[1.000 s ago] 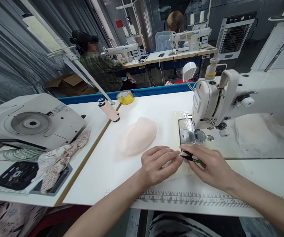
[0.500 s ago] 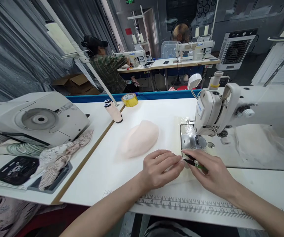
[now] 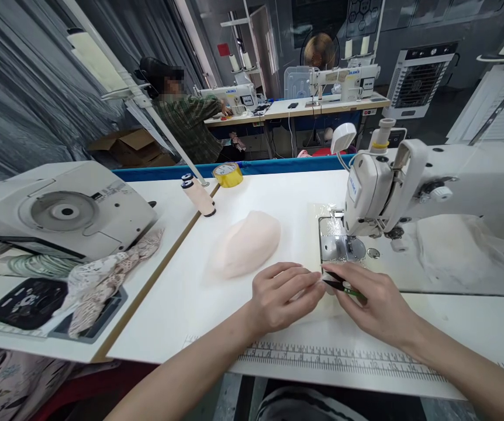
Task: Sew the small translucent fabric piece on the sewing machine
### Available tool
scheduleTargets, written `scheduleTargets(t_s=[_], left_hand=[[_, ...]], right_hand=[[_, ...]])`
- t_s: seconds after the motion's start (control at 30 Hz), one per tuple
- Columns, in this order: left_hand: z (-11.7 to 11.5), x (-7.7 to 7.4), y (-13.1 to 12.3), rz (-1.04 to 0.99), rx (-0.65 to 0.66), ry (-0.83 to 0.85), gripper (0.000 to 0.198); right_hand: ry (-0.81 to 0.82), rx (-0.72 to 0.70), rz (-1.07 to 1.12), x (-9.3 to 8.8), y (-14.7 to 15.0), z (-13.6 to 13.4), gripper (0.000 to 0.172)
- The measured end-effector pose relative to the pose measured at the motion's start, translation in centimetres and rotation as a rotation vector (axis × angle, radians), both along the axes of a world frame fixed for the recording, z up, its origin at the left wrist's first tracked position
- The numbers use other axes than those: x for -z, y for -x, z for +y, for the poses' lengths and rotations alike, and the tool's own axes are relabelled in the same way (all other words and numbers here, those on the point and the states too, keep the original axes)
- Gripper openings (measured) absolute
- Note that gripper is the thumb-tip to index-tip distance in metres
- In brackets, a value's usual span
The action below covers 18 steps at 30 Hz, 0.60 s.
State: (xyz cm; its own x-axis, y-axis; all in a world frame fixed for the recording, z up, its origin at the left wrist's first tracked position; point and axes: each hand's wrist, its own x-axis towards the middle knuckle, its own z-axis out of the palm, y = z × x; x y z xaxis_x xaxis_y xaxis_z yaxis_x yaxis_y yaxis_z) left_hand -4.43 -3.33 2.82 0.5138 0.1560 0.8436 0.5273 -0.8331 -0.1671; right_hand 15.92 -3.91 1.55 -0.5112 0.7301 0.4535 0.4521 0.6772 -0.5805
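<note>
My right hand [image 3: 375,304] is closed on a small dark tool with a green handle [image 3: 342,285], its tip pointing left. My left hand [image 3: 285,295] rests on the white table with fingers pinched together at the tool's tip, on a thin pale piece of fabric I can barely make out. Both hands lie just in front of the metal needle plate [image 3: 335,248] of the white sewing machine [image 3: 431,181]. A pale pink fabric bundle [image 3: 247,242] lies on the table to the left of my hands.
A thread spool [image 3: 198,196] and a yellow tape roll [image 3: 228,174] sit at the table's back. A tipped machine [image 3: 59,207] and patterned cloth [image 3: 103,280] occupy the left table. A printed ruler [image 3: 344,359] runs along the front edge. Another person [image 3: 186,120] sits at far machines.
My hands stay together at the needle plate with hardly any movement. The view has shifted slightly as my head moved.
</note>
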Motion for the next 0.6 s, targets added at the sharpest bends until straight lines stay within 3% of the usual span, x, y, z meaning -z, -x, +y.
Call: scheduleTargets(t_s=[0.6], left_hand=[[-0.01, 0.13, 0.06, 0.005, -0.010, -0.001, 0.016]], right_hand=[[-0.016, 0.004, -0.005, 0.04, -0.02, -0.01, 0.043]])
